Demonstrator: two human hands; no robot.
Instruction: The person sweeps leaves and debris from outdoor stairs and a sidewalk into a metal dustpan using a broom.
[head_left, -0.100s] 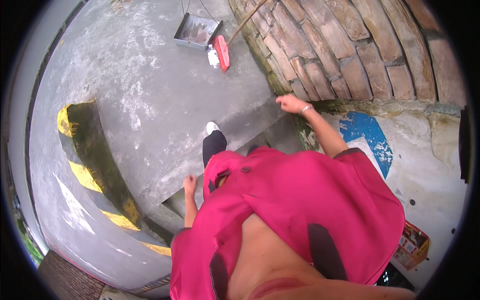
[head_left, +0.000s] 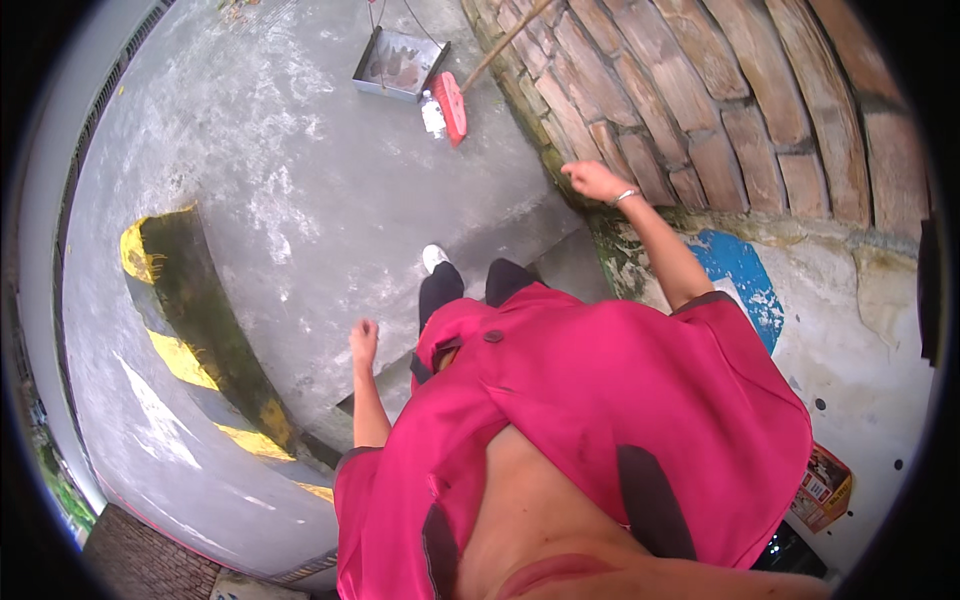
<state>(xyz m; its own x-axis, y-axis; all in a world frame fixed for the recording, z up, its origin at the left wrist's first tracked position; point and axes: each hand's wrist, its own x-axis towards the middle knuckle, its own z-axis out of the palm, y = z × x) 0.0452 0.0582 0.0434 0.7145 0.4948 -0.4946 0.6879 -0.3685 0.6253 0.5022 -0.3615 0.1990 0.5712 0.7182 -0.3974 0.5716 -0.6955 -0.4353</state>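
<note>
My left hand [head_left: 365, 342] hangs over the concrete beside the steps, its fingers curled in and nothing visible in them. On the right, my right hand [head_left: 597, 182] is held out near the foot of the stone wall [head_left: 690, 110]. Its fingers are loosely bent, the forefinger stands apart, and it appears to hold nothing. A bracelet [head_left: 625, 196] circles that wrist. Farther off on the ground stand a metal dustpan [head_left: 400, 66], a red broom [head_left: 452, 108] with a wooden handle, and a clear plastic bottle [head_left: 432, 115] between them. Neither hand touches these.
Concrete steps [head_left: 560, 262] lie below me, with one white shoe [head_left: 434, 257] on the paving. A yellow-and-black kerb [head_left: 205, 320] curves along the left. At right a pale wall [head_left: 840, 290] carries a blue patch [head_left: 740, 285] and a boxed package [head_left: 825, 487] near it.
My left hand has swung forward and slightly left. The right hand has risen a little toward the stone wall. A second dark trouser leg now shows more fully beside the first.
</note>
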